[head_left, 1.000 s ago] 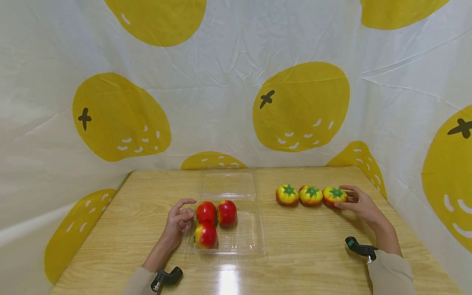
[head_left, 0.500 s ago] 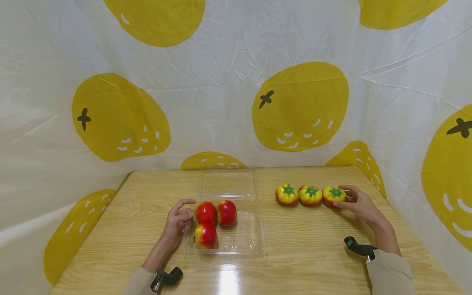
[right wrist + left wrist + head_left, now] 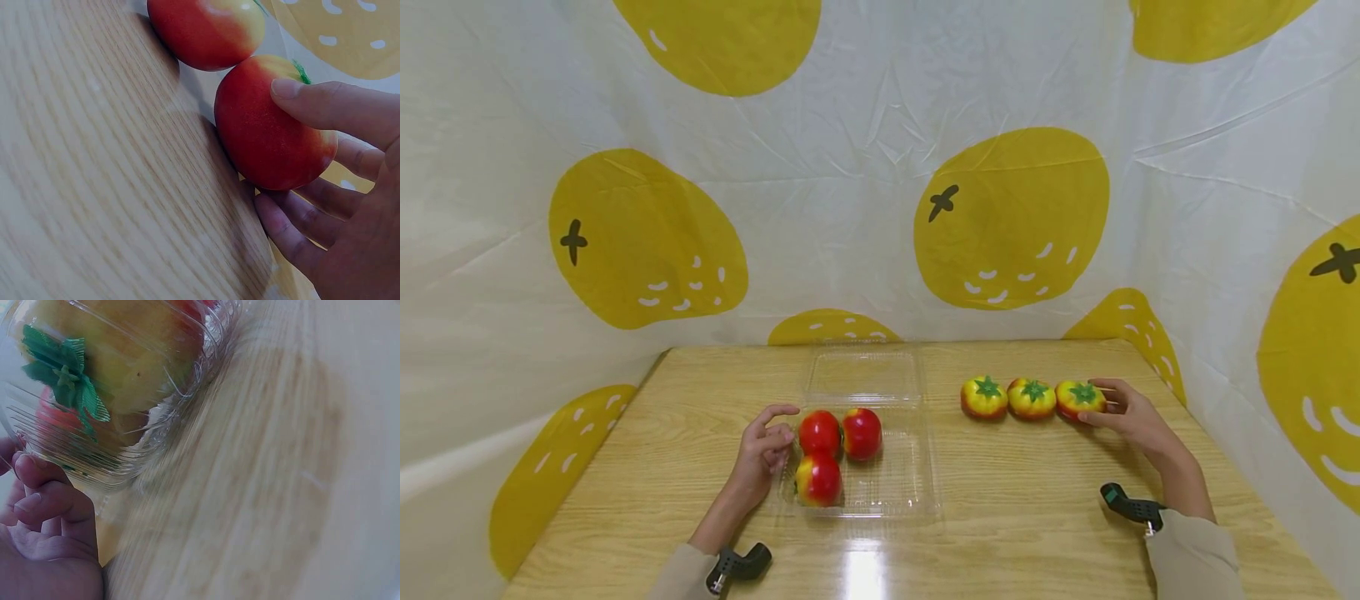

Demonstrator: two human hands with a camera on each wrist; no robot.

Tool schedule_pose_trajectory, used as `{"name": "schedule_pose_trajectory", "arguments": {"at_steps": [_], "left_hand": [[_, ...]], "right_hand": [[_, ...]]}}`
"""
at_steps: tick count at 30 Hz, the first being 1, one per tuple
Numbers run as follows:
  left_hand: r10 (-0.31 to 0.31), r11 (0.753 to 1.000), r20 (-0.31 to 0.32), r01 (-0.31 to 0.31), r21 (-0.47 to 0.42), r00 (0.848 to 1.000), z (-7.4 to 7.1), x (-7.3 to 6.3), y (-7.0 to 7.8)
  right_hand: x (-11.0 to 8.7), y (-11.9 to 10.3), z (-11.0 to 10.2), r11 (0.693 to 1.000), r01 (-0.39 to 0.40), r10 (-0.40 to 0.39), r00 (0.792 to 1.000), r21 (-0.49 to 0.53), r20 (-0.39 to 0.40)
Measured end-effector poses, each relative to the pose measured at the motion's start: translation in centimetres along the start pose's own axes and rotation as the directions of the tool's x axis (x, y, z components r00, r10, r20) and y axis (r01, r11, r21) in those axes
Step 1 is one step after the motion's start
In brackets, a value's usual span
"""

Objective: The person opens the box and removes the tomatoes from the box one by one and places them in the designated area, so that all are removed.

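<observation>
A clear plastic clamshell container [image 3: 891, 479] lies with its lid folded back. Three red-and-yellow artificial tomatoes [image 3: 820, 479] sit in its left and middle part. At its left side, my left hand [image 3: 762, 454] pinches the rim with curled fingers, as the left wrist view shows; a tomato with green leaves [image 3: 144, 356] is behind the plastic there. On the right of the table, three more tomatoes [image 3: 1032, 398] stand in a row, leaves up. My right hand [image 3: 1138, 421] grips the rightmost tomato [image 3: 269, 125], thumb on top of its near side and fingers around the other; it still rests on the table.
The wooden table [image 3: 1015, 500] reaches back to a white curtain [image 3: 835, 225] printed with yellow fruit. The transparent lid [image 3: 865, 375] lies flat behind the container. Bare wood shows between the container and the row of tomatoes.
Almost nothing differs. Both hands keep their places, and the tomatoes and container stay where they were; only the view sways slightly.
</observation>
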State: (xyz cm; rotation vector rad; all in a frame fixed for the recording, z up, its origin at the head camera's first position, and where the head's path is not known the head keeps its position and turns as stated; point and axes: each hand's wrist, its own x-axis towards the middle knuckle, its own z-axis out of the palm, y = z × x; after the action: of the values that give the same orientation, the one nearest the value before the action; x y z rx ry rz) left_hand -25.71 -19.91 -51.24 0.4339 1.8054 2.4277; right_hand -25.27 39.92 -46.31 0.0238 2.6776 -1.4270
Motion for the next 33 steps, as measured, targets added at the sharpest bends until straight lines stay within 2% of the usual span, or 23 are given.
{"name": "schedule_pose_trajectory", "arguments": {"at_steps": [11, 33], "left_hand": [[-0.008, 1.0, -0.004, 0.008, 0.013, 1.0, 0.13, -0.08, 0.08], [-0.005, 1.0, -0.009, 0.005, 0.021, 1.0, 0.11, -0.04, 0.02]], "right_hand": [[-0.13, -0.18, 0.04, 1.0, 0.02, -0.02, 1.0, -0.019, -0.013], [0.13, 0.36, -0.02, 1.0, 0.01, -0.01, 1.0, 0.007, -0.002]]}}
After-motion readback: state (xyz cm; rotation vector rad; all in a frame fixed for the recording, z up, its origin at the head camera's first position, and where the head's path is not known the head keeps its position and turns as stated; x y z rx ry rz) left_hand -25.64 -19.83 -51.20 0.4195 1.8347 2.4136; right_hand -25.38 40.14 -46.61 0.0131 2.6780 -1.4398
